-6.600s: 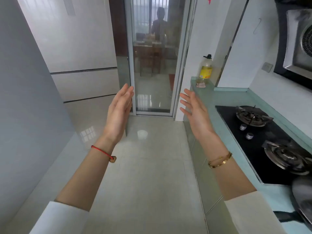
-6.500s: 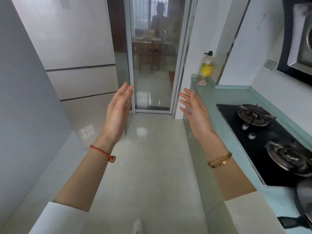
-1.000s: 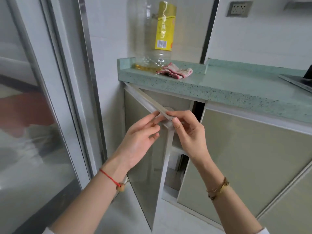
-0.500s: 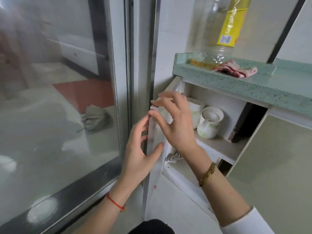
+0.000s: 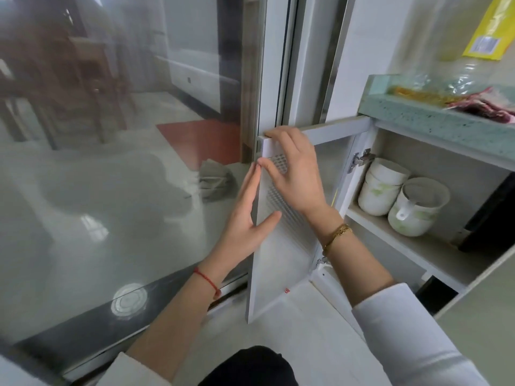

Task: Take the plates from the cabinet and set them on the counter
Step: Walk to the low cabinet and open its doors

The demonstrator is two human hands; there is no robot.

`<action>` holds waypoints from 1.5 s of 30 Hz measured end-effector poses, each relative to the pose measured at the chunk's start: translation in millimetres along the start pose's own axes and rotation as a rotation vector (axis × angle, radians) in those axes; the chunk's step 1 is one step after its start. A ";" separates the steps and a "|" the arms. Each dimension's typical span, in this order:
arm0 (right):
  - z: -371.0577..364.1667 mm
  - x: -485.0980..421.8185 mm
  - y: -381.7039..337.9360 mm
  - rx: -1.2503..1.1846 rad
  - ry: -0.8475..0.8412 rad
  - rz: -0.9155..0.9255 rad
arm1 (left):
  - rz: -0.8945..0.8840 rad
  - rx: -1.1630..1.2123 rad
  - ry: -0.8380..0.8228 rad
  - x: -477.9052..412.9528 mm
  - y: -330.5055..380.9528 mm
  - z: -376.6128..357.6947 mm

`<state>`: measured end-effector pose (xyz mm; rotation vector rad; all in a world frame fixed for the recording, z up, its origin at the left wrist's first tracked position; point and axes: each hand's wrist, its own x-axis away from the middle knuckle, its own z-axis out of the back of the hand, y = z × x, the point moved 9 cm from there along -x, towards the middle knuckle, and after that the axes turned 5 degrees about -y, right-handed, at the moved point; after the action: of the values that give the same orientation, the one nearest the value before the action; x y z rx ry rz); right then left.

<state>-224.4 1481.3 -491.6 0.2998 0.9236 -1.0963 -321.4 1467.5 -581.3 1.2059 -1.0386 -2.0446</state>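
The oil bottle [image 5: 459,45] runs off the top edge, the cloth [image 5: 493,107] off the right. The lower shelf of the cabinet [image 5: 446,160] is mostly hidden by the right forearm [image 5: 362,274].

Glass sliding door [image 5: 125,190] fills left half of frame; pale metal frame [image 5: 281,65] upright at centre top. Dark bottom track [image 5: 83,332] runs along lower left. Through glass, blurred: wooden furniture [image 5: 69,65] upper left, red mat [image 5: 203,140] centre, grey crumpled cloth [image 5: 214,182] just below mat. Round light reflection [image 5: 129,300] on glass, lower left. Clear oil bottle [image 5: 457,51] with yellow label, upper right, little oil at bottom. Pink-red rag [image 5: 485,105] beside bottle base, right edge. Pale floor tiles [image 5: 301,330] bottom centre.
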 end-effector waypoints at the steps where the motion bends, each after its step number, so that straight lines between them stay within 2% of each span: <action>1: -3.1 -1.9 -0.1 0.006 -0.001 -0.008 | 0.010 0.006 -0.005 -1.8 -2.4 1.8; 11: -21.3 -8.8 -3.8 0.044 -0.073 -0.010 | 0.086 0.046 0.008 -18.9 -29.4 14.2; 18: -24.5 -5.4 -3.4 0.006 -0.128 -0.040 | 0.058 0.023 -0.003 -15.4 -27.1 14.8; 22: -3.5 8.9 5.6 0.023 -0.086 -0.080 | -0.038 -0.038 0.113 -8.1 -7.5 13.8; 26: 40.8 39.0 31.4 0.160 0.020 -0.179 | -0.199 -0.184 0.294 -0.7 22.5 5.8; 28: 68.1 58.9 44.5 0.238 0.089 -0.231 | -0.285 -0.213 0.321 -1.0 35.5 -10.2; 30: 98.9 82.7 58.9 0.325 0.165 -0.298 | -0.327 -0.159 0.220 -9.1 40.7 -42.0; 35: 186.7 154.4 95.0 0.560 0.342 -0.511 | -0.182 0.016 -0.245 -35.3 39.5 -170.4; 37: 214.4 176.6 103.6 0.607 0.378 -0.574 | -0.163 0.015 -0.361 -41.8 44.6 -216.4; 42: 277.0 217.2 127.8 0.712 0.334 -0.753 | -0.066 0.220 -0.585 -63.4 78.6 -325.7; 45: 293.8 222.2 138.9 0.727 0.248 -0.797 | -0.090 0.169 -0.669 -77.2 97.2 -376.4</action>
<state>70.9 1221.8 -513.3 0.7071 0.8435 -2.1714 55.0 1343.2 -577.7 0.6413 -1.4996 -2.5472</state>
